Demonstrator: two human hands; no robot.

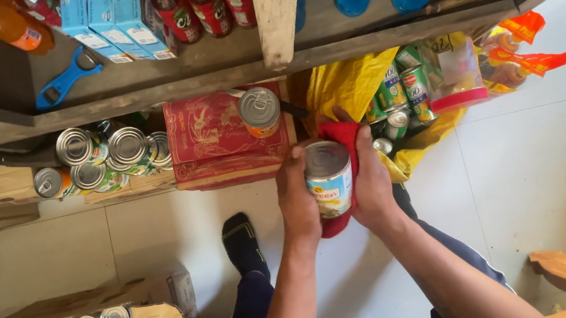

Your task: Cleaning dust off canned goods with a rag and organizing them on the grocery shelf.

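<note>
Wiping is the step in hand, seen from the head camera: the left hand (297,195) is gripping a tin can (329,178) with fingers curled round its side, while the right hand (373,184) is pressing a red cloth (335,139) against it. The can is hovering above the tiled floor (529,164), before a red box (215,140). Next, turning the can calls for a steady grip.

A silver-topped tin can (329,176) with a pale blue and yellow label stands upright in mid-air above the tiled floor, a red cloth (339,143) wrapped behind and beneath it.
</note>
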